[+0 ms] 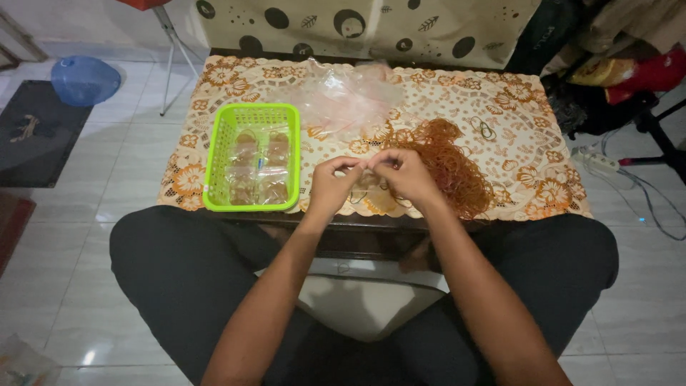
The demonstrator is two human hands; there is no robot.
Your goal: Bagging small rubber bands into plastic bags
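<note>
Small clear bag (371,191) pinched between 2 hands at frame centre.
Left hand (330,187) and right hand (409,174) fingertip to fingertip; rubber bands (446,161) just right, nearer right hand.

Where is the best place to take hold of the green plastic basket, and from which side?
Probably the near short rim of the green plastic basket, taken from the person's side. That rim is a bare lip facing the edge of the table, and the small filled bags lie low inside, clear of it.

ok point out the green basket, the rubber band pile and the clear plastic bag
green basket (218,143), head view, left rim
rubber band pile (450,161), head view, middle of the heap
clear plastic bag (343,96), head view, crumpled middle
</note>
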